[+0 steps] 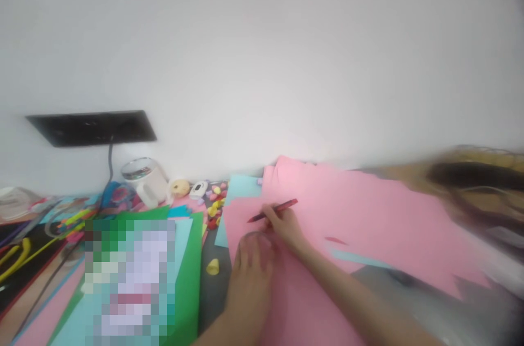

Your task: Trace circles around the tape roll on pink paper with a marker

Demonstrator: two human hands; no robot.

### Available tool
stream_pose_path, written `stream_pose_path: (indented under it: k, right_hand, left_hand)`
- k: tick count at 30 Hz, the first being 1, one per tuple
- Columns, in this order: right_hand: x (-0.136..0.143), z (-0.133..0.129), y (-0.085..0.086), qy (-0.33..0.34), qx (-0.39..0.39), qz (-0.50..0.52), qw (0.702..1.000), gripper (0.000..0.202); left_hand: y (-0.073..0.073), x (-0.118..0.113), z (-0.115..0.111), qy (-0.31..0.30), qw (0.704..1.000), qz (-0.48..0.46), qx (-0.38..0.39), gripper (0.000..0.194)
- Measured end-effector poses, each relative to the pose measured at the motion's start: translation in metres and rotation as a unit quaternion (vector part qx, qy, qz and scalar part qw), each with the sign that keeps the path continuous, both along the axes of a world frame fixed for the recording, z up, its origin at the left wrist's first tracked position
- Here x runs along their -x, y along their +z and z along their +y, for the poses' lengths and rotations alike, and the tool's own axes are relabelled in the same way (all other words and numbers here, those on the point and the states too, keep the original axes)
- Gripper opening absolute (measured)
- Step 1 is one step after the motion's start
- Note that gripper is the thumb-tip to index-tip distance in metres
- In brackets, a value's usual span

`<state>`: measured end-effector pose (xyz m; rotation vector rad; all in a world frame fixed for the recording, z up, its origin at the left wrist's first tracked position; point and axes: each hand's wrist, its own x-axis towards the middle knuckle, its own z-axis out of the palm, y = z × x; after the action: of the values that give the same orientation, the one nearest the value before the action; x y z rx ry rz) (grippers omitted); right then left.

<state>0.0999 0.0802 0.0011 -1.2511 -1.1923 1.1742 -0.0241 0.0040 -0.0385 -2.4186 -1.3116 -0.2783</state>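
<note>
On a gray table [213,294], a person's left hand [250,272] lies palm down, grip extended, seemingly steadying one pink paper sheet [303,302]; whether anything lies beneath its fingers is too blurred to tell. Beyond, the right hand [285,228] has its grip closed around one red pen [289,206], slanted above that sheet, likely for fine control. One yellow cup-shaped piece [213,266] sits nearby; farther stand one white mug [152,185] and one black wall panel [94,129].

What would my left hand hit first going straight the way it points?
Probably the red pen in your right hand, just ahead of your left hand, though how high the pen sits above the pink paper is unclear.
</note>
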Motion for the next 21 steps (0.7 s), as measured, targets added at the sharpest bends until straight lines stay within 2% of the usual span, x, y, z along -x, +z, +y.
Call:
stream_pose_path:
  k: [7,12,16,21]
  right_hand:
    - [0.0,0.001,-0.003,0.018,-0.002,-0.012,1.0,0.033]
    - [0.001,0.002,0.005,0.043,0.0,-0.043,0.998,0.036]
    - [0.004,0.009,0.006,0.065,0.0,-0.069,0.996,0.036]
    - [0.008,0.02,0.001,0.092,0.017,-0.087,0.992,0.031]
  left_hand:
    - [0.002,0.001,0.0,0.004,0.999,0.003,0.034,0.051]
    - [0.002,0.0,0.002,0.008,0.999,0.006,0.048,0.044]
    - [0.002,0.0,0.002,0.007,0.998,0.005,0.061,0.047]
    - [0.013,0.0,0.001,0.038,0.991,0.035,0.123,0.05]
